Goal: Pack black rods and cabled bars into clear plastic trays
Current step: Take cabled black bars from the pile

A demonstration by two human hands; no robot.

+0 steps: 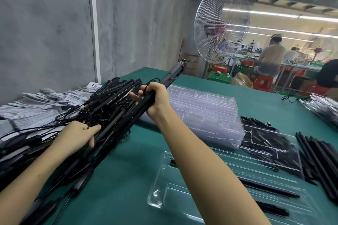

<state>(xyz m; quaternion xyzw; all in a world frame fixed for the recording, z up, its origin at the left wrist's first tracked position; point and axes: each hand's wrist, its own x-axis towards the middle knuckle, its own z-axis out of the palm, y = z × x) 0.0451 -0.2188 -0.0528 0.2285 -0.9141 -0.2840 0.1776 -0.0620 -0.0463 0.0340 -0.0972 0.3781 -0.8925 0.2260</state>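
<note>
A big heap of black cabled bars [102, 107] lies on the left of the green table. My right hand [155, 97] grips one long black bar [172, 75] lifted out of the heap, its far end pointing up and away. My left hand [80, 135] rests on the near part of the heap, fingers curled round bars there. A clear plastic tray [164, 188] lies in front on the right with two black rods [268, 190] in it. Loose black rods [318, 159] lie at the far right.
A tall stack of clear trays [206, 115] stands in the table's middle, with a filled tray [274, 144] beside it. Printed label sheets [36, 104] spread at the left. A standing fan [221, 23] and seated people [270, 56] are behind the table.
</note>
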